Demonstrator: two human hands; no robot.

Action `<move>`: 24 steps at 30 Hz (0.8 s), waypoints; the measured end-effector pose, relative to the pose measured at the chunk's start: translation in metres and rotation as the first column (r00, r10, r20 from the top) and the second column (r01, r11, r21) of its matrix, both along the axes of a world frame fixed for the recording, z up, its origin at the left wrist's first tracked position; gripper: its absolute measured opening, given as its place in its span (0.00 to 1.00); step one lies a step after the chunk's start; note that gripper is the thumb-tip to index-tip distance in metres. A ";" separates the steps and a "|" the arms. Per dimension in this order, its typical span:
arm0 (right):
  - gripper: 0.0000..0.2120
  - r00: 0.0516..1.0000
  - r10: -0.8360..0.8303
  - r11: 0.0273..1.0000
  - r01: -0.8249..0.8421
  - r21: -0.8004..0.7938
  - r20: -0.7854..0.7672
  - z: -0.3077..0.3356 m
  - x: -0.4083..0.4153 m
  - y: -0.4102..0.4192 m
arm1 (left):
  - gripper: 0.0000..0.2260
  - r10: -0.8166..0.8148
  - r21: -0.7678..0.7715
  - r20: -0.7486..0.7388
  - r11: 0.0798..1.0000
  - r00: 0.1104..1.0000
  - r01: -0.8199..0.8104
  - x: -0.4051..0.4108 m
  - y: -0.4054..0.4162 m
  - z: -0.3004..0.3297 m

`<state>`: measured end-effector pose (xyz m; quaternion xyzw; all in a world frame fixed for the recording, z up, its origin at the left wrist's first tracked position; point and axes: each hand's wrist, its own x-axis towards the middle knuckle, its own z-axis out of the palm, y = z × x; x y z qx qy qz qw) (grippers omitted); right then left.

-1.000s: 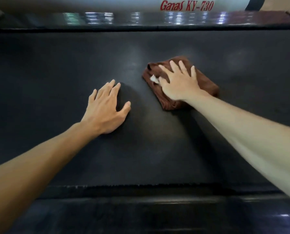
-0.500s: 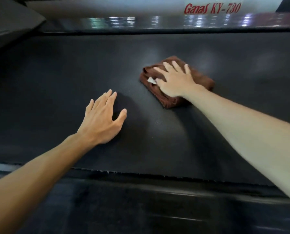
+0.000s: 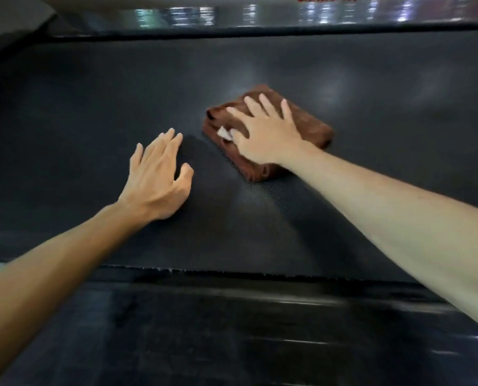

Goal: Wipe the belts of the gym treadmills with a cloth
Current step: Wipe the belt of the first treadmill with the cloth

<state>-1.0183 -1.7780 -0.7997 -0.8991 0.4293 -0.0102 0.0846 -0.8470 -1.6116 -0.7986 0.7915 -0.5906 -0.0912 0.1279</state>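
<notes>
Head view: folded brown cloth [image 3: 310,126] lies flat on treadmill belt [image 3: 79,107], mid-belt, nearer far edge. Right hand [image 3: 265,137] presses on it, fingers straight and spread. Left hand [image 3: 157,179] flat on bare belt just beside cloth, fingers extended, holding nothing.

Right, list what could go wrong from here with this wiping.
The right hand presses the folded brown cloth with flat fingers, not gripping, so it may slip or unfold mid-stroke. The left hand leans on the belt beside it; if the belt rolls, that support could shift.
</notes>
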 end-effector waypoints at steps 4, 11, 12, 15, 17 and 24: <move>0.33 0.986 0.150 0.989 -0.149 -0.019 0.074 -0.001 -0.044 0.090 | 0.35 0.004 -0.041 0.012 0.999 1.000 -0.003 0.006 -0.017 0.009; 0.31 0.998 -0.033 0.999 0.033 -0.007 0.045 -0.001 -0.152 0.108 | 0.37 -0.127 -0.033 0.035 0.991 0.991 0.128 -0.052 -0.057 0.005; 0.31 0.996 -0.072 0.997 0.072 -0.002 0.043 0.000 -0.165 0.102 | 0.38 -0.159 -0.021 0.032 0.987 0.987 0.160 -0.071 -0.062 0.002; 0.30 0.981 -0.188 0.982 0.188 0.008 0.043 -0.001 -0.205 0.088 | 0.38 -0.252 -0.022 -0.002 0.968 0.968 0.252 -0.127 -0.074 -0.004; 0.30 0.964 -0.262 0.965 0.262 0.010 0.047 0.001 -0.229 0.080 | 0.38 -0.325 -0.040 -0.020 0.945 0.945 0.324 -0.164 -0.083 -0.005; 0.29 0.860 -0.510 0.860 0.509 0.018 0.021 0.008 -0.340 0.055 | 0.37 -0.546 -0.074 -0.023 0.836 0.837 0.543 -0.278 -0.092 -0.006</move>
